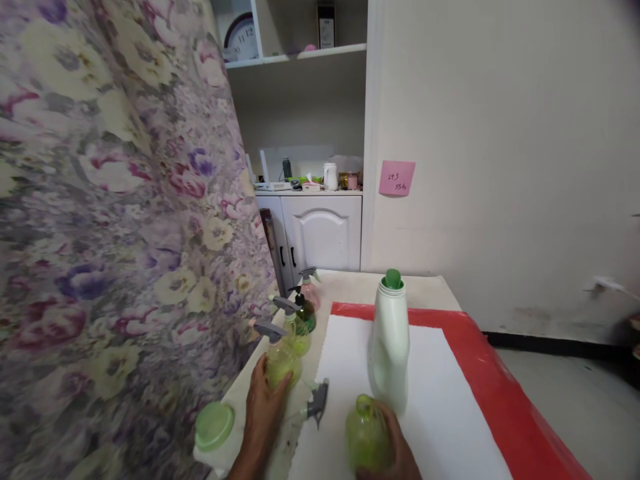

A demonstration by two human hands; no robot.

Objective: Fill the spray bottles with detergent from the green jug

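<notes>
My left hand (266, 400) is wrapped round the lower part of a yellow-green spray bottle (283, 363) with a grey trigger head, at the table's left side. In my right hand (395, 443) is a yellow-green bottle (367, 437) without a spray head, held over the white sheet (435, 413). Between the hands lies a loose grey spray trigger (317, 403). Just beyond my right hand stands a tall pale green jug (391, 347), with something green (393, 279) at its mouth.
Behind the left bottle stand another spray bottle (299, 337), a dark green pump bottle (306, 312) and a pink spray bottle (310, 292). A green lid (214, 425) lies at the near left corner. Red sheeting (480, 360) borders the white sheet. A floral curtain (140, 253) hangs along the left.
</notes>
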